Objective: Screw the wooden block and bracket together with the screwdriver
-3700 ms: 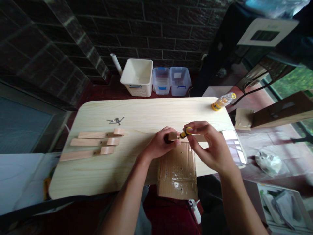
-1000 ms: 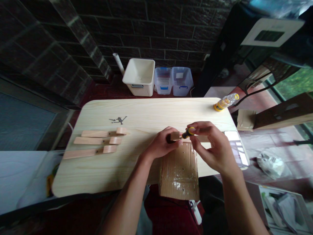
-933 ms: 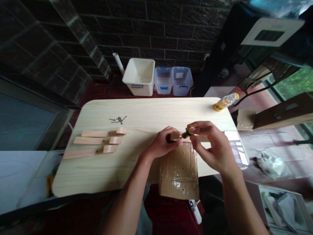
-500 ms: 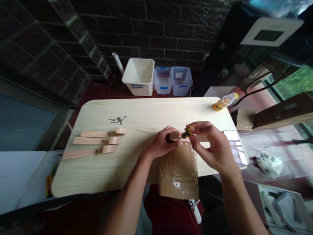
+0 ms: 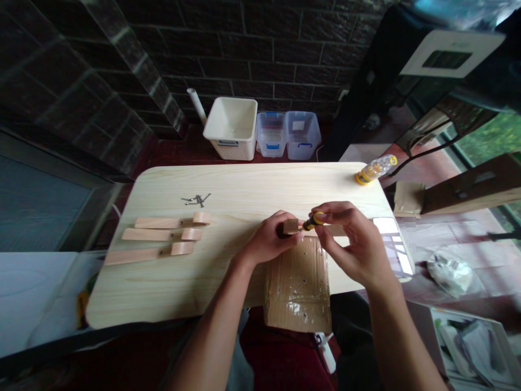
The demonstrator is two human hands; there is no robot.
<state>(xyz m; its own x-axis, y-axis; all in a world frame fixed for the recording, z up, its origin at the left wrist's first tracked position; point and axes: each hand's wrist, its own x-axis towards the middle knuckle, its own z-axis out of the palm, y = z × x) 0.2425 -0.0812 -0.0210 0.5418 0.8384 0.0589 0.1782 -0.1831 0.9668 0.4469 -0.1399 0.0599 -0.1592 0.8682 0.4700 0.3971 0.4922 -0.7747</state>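
My left hand is closed around a wooden piece with a block-like end, above the table's near half. Between the thumb and fingers of my right hand is a yellow and black screwdriver, its tip pointing down-left at the wood beside my left fingertips. The wood's flat handle extends right beneath my right hand. Under the work, a taped cardboard piece overhangs the table's near edge. Three similar wooden pieces lie at the left, with several screws behind them.
On the pale wooden table, a clear bottle with yellow ends lies at the back right and a phone-like glossy object at the right edge. Beyond the table stand a cream bin and two clear boxes.
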